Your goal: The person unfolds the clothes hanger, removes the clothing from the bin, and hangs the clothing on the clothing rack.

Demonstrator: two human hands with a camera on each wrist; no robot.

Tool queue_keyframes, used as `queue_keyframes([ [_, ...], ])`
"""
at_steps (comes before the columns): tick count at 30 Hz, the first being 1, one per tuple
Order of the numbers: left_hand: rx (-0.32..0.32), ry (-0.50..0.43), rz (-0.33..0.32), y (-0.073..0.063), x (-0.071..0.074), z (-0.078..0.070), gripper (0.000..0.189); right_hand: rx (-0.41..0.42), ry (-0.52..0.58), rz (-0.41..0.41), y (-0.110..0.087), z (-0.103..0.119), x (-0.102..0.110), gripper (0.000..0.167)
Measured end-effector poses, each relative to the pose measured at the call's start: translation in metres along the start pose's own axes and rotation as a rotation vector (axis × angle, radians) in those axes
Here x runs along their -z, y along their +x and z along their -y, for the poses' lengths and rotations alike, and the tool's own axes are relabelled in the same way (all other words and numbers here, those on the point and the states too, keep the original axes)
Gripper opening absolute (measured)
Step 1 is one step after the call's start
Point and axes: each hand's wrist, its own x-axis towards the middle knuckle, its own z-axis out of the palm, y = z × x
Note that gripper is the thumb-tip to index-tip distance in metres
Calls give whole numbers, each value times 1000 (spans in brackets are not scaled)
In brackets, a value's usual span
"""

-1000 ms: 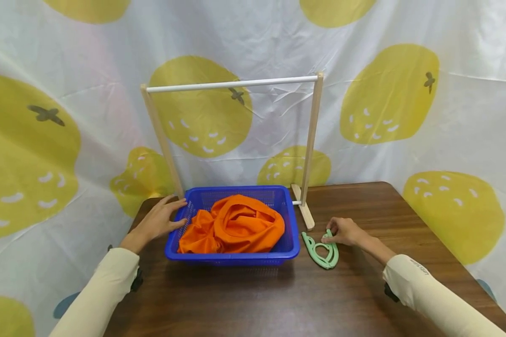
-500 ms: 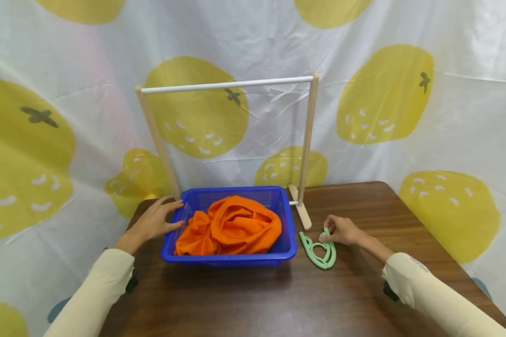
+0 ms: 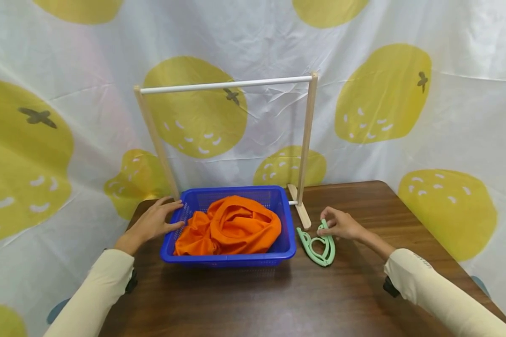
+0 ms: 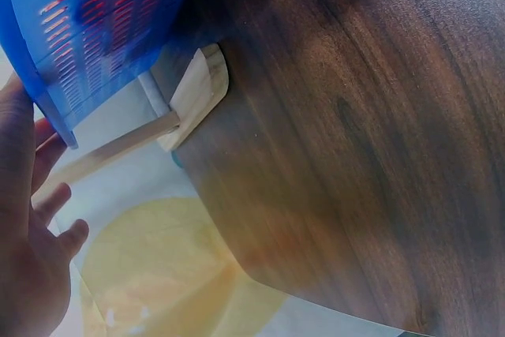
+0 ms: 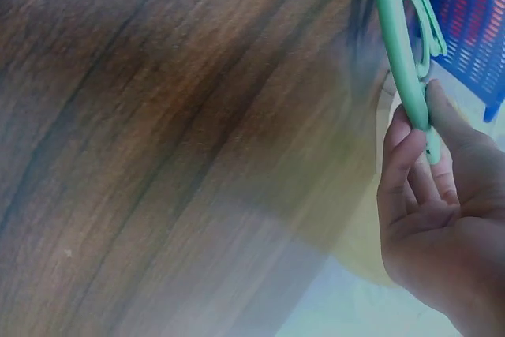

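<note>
1. Beside the blue basket (image 3: 227, 258), our right hand (image 3: 340, 223) is pinching the green folding hanger (image 5: 400, 57).
2. Our left hand (image 3: 152, 221), fingers spread, is touching the basket.
3. We're likely grasping; lifting needs firm pinching.

The basket (image 3: 229, 257) looks like shiny plastic, kinda satiny cloth (image 3: 241, 227) inside; smooth plastic hanger (image 5: 398, 49) at its 3 o'clock, mostly matt wood rack (image 3: 307, 140) at 12. Tabletop (image 3: 257, 299) is softly glossy woodgrain, backdrop (image 3: 459, 121) slightly shiny fabric.
</note>
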Motion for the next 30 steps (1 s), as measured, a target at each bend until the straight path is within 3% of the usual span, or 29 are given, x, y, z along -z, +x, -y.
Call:
queue_keyframes([
  [7, 14, -1, 14, 3, 0, 0, 67, -8, 14, -8, 1, 8, 10, 42],
  [13, 42, -21, 40, 3, 1, -1, 70, 43, -46, -46, 8, 13, 25, 41],
  [21, 84, -50, 68, 2, 2, 0, 72, 46, -75, -105, 20, 34, 39, 42],
  [30, 108, -52, 87, 3, 3, -2, 73, 77, 2, -162, 31, 57, 49, 41],
])
